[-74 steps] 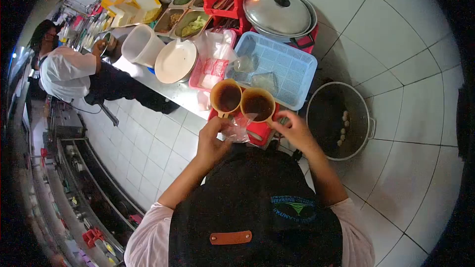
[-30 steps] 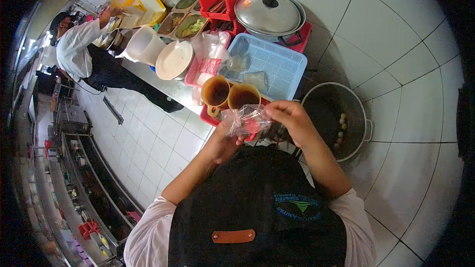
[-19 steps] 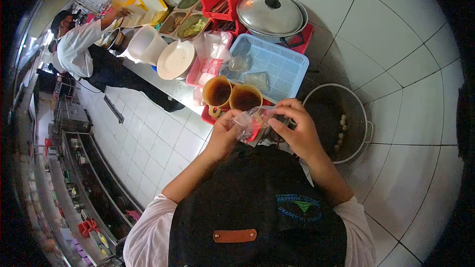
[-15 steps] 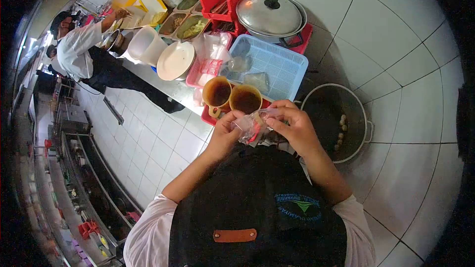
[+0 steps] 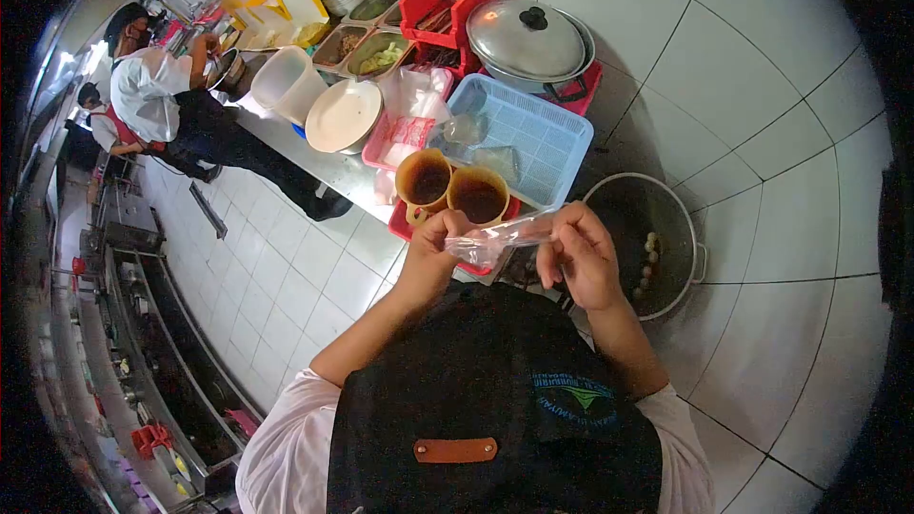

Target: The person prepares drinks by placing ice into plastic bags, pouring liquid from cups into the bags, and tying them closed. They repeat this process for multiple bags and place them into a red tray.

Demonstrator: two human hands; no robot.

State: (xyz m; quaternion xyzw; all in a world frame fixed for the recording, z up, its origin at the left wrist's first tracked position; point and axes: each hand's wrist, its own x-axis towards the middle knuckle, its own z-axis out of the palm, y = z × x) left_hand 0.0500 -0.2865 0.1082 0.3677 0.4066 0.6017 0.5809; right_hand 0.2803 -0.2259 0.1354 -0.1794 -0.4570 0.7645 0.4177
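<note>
A small clear plastic bag [image 5: 503,236] is stretched sideways between my two hands, just in front of my apron. My left hand [image 5: 436,246] pinches its left end. My right hand [image 5: 585,255] has the right end between thumb and fingers, with the other fingers curled. Right behind the bag stand two yellow-brown mugs [image 5: 411,192] holding dark brown liquid, with a red tray [image 5: 400,225] under them. Past the mugs lies a light-blue basket [image 5: 552,148] with small filled clear bags [image 5: 497,164] in it.
A big pot [image 5: 693,238] with round pale pieces inside stands to the right. A lidded pan [image 5: 519,38], red bins [image 5: 447,0], a pink basket [image 5: 379,148], a cream plate [image 5: 343,117] and a white tub [image 5: 286,86] fill the counter. Co-workers [image 5: 152,95] stand at the left.
The crumpled bag is now drawn out lengthwise between my hands. My right hand has turned and its fingers have curled. At the left, a second co-worker shows more fully.
</note>
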